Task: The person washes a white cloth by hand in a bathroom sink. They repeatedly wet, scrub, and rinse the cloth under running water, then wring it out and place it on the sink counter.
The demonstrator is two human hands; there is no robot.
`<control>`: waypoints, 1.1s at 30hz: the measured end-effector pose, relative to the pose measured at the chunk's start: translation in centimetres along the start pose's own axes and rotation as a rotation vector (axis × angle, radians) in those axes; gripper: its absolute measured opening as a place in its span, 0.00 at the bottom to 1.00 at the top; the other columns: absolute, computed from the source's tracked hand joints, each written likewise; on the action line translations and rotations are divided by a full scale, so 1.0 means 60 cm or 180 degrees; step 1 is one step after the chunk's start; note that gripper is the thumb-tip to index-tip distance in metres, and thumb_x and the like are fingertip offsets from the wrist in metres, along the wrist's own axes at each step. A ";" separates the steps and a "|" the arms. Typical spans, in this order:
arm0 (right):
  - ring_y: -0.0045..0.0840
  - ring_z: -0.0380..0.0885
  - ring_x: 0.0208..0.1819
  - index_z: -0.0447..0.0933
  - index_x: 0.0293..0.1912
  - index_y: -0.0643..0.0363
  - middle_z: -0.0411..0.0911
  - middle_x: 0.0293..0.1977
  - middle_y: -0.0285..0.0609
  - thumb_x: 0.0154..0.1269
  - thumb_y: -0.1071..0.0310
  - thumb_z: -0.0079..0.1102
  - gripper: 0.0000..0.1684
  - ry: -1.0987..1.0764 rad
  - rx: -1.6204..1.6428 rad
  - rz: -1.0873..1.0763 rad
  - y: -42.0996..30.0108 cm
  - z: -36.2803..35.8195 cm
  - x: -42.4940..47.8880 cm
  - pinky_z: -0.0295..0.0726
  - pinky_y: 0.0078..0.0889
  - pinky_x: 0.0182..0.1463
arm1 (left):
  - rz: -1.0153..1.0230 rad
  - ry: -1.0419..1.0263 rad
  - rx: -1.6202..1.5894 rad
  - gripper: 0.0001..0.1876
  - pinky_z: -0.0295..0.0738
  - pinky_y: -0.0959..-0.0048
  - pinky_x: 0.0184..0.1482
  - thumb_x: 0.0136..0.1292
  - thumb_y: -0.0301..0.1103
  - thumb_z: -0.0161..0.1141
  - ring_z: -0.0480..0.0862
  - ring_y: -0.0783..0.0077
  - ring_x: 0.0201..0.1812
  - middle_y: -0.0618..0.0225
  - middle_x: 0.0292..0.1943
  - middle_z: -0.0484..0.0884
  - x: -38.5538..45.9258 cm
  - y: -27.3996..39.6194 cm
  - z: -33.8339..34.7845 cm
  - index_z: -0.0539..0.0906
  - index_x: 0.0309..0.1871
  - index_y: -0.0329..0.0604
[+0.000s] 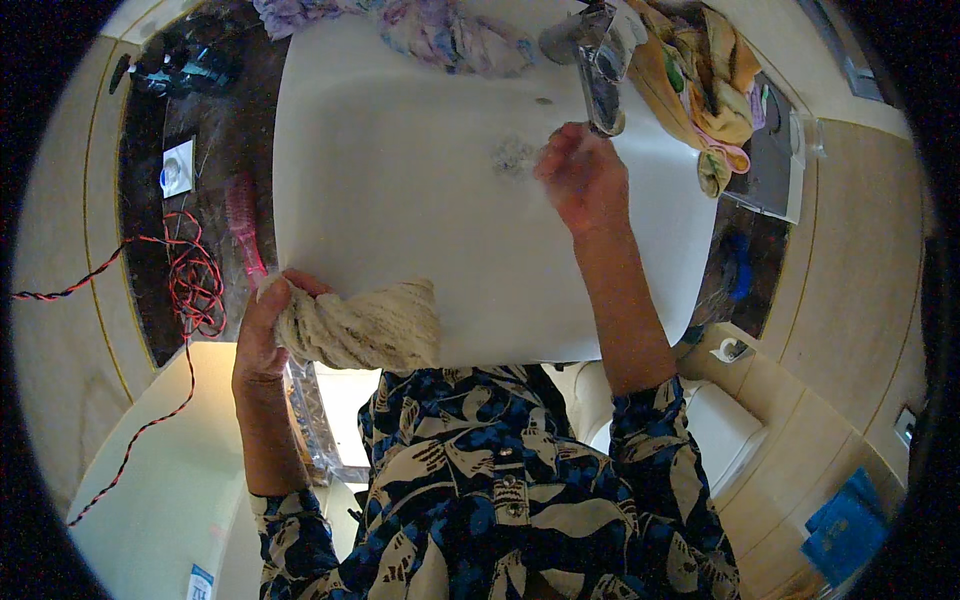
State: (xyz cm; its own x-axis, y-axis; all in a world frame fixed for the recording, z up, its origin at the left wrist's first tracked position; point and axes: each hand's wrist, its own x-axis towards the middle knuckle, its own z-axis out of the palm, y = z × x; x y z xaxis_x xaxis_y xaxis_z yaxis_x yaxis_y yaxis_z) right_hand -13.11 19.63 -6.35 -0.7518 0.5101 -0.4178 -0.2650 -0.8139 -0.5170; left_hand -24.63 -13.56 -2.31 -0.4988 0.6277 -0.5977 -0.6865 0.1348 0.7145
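Note:
My left hand (pixel 262 326) grips one end of a twisted, cream-coloured cloth (pixel 367 322), which lies over the front left rim of the white washbasin (pixel 390 195). Under the spout of the chrome faucet (pixel 600 82) is my right hand (pixel 589 176). Its fingers look curled and a little blurred, and whether they hold anything is hidden. Foamy water (pixel 513 155) shows in the basin just left of those fingers. A small overflow hole (pixel 544 100) is in the basin's back wall.
A purple patterned cloth (pixel 457 34) drapes over the basin's back edge. Yellow-orange cloth (pixel 705 75) hangs over the back right corner. On the dark counter at left lie a pink hairbrush (pixel 242 217) and a tangled red-black cable (pixel 195 285). A white toilet (pixel 724 427) stands behind at right.

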 end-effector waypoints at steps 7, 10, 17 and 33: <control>0.31 0.72 0.24 0.71 0.32 0.61 0.73 0.25 0.43 0.53 0.62 0.51 0.12 0.0141 -0.0601 0.0082 0.001 0.007 0.023 0.72 0.37 0.31 | 0.0060 0.0117 0.0068 0.23 0.73 0.75 0.33 0.53 0.52 0.52 0.78 0.71 0.29 0.61 0.29 0.78 -0.003 -0.002 0.003 0.75 0.33 0.36; 0.33 0.74 0.33 0.72 0.35 0.59 0.74 0.32 0.45 0.53 0.62 0.53 0.12 0.0422 -0.2667 0.0088 0.062 0.019 0.045 0.73 0.42 0.40 | 0.0038 0.0084 0.0147 0.22 0.72 0.75 0.34 0.53 0.51 0.51 0.78 0.71 0.30 0.62 0.29 0.78 0.000 -0.003 0.000 0.75 0.34 0.36; 0.29 0.61 0.55 0.68 0.47 0.49 0.63 0.52 0.39 0.49 0.63 0.55 0.21 -0.1837 -0.7054 -0.3009 0.177 -0.021 0.042 0.60 0.51 0.53 | -0.0025 0.0130 0.0032 0.22 0.72 0.74 0.36 0.52 0.51 0.52 0.77 0.69 0.32 0.61 0.30 0.77 -0.008 0.000 0.005 0.75 0.33 0.37; 0.41 0.60 0.55 0.62 0.52 0.58 0.62 0.53 0.49 0.47 0.65 0.55 0.30 -0.0296 -0.6915 -0.0613 -0.014 -0.149 -0.110 0.58 0.44 0.56 | 0.0035 0.0155 -0.0024 0.24 0.73 0.73 0.35 0.52 0.53 0.52 0.78 0.68 0.30 0.60 0.30 0.78 -0.004 -0.011 -0.003 0.74 0.35 0.37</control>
State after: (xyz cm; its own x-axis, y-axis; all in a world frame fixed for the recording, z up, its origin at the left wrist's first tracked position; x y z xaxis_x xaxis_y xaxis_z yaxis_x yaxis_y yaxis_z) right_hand -2.53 19.45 -9.85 -0.8435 0.4587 -0.2793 0.5352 0.7610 -0.3667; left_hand -24.16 -13.95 -2.71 -0.5312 0.5910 -0.6071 -0.6849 0.1222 0.7183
